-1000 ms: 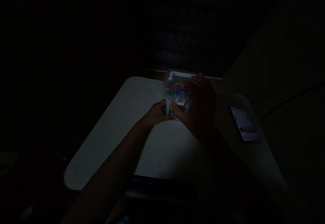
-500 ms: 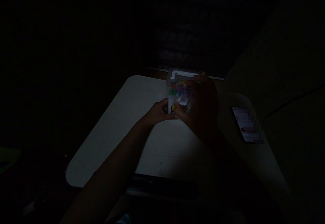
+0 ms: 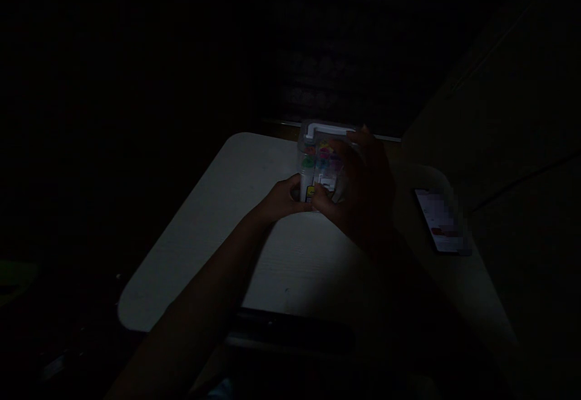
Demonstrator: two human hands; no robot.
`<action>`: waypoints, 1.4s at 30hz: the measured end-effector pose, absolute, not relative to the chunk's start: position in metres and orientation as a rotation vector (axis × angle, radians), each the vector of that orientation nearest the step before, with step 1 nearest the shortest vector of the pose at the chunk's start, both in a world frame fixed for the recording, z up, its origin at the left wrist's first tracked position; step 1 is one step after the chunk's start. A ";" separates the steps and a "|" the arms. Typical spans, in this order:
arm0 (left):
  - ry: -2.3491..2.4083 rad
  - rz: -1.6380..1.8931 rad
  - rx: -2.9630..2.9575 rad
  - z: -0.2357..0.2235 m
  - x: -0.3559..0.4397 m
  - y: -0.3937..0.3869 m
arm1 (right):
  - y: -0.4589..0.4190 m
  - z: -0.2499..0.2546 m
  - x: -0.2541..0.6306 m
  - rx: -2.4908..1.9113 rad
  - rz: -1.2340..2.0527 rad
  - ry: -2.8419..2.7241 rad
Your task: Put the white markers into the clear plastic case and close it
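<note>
- Green patch (image 3: 18, 273), far left, dim; its nature cannot be told.
- White tabletop (image 3: 204, 224), round-cornered, pale; bears the articles below.
- Left hand (image 3: 281, 201), closed about the lower left of the clear box, thumb across the near side. Seems best used as the brace: firm and low, without squeezing the wall inward.
- Dark bar (image 3: 290, 330), along the near edge of the tabletop.
- Clear box (image 3: 305, 140), towards the far edge of the tabletop, between the two hands; white handle (image 3: 329, 129) on top, coloured pieces (image 3: 323, 157) showing through, a green-topped cylinder (image 3: 307, 176) at its left, a white latch-like part (image 3: 325, 182) in front.
- Right hand (image 3: 358, 182), thumb at the front of the box, fingers spread over its right side; whether it grips firmly cannot be told. Light, even thumb pressure, countered by the left hand, would suit; a hard push could tip the box.
- Phone (image 3: 438, 221), lying right, well apart from both hands, screen lit.
- Cable (image 3: 521, 182), thin, far right.
</note>
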State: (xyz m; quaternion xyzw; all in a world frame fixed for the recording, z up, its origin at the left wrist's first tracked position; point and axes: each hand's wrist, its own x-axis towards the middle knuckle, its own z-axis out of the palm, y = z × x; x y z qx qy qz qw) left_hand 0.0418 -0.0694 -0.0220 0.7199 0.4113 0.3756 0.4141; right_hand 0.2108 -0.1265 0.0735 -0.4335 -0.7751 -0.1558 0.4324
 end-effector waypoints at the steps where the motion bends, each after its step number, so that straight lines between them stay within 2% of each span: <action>1: 1.033 0.942 1.808 -0.022 0.042 -0.070 | -0.127 0.074 0.211 -1.080 -0.392 -1.934; 42: 0.938 0.985 1.684 -0.015 0.046 -0.074 | -0.115 0.077 0.226 -0.957 -0.428 -2.117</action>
